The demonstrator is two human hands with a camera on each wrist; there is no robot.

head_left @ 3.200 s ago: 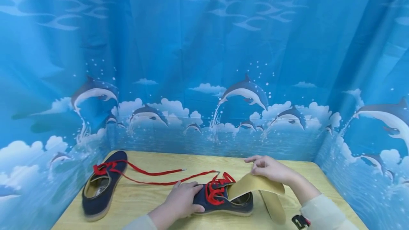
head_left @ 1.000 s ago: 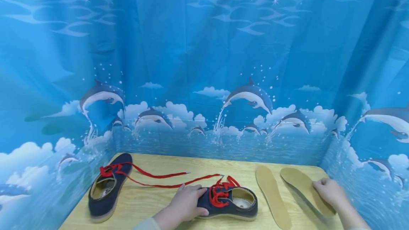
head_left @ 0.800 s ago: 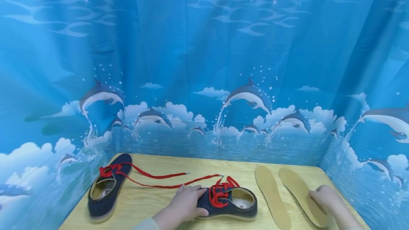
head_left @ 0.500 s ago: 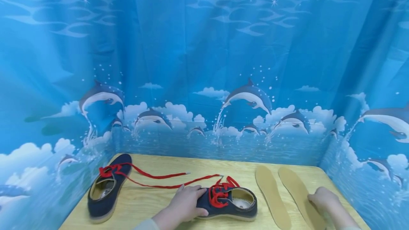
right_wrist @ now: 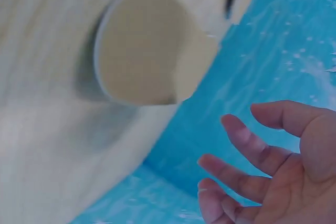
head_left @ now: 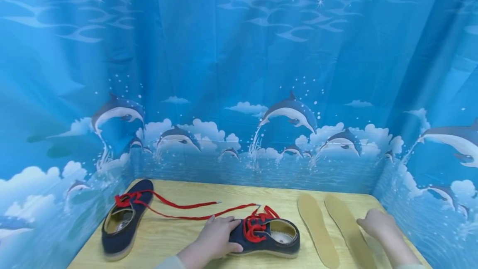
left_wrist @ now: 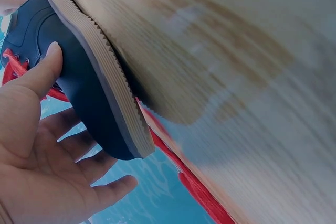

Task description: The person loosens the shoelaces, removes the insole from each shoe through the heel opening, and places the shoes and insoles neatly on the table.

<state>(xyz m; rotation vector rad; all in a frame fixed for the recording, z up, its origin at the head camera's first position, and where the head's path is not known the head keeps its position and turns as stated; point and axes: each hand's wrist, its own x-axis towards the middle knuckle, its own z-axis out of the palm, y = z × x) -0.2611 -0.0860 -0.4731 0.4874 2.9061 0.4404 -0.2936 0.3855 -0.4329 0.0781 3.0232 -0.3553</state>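
Observation:
My left hand holds a navy shoe with red laces by its toe. In the left wrist view the thumb lies along one side of the shoe and the fingers reach round the other. Two tan insoles lie side by side to the right of that shoe: a left insole and a right insole. My right hand hovers beside the right insole. Its fingers are loosely bent and hold nothing in the right wrist view, apart from the insole.
A second navy shoe stands at the table's left side. Its long red lace trails across the wooden table towards the held shoe. A blue dolphin-print curtain encloses the back and sides.
My right hand took an insole out of the shoe, laid it at the right beside the other one and let go, lifting slightly away. My left hand stays on the toe.

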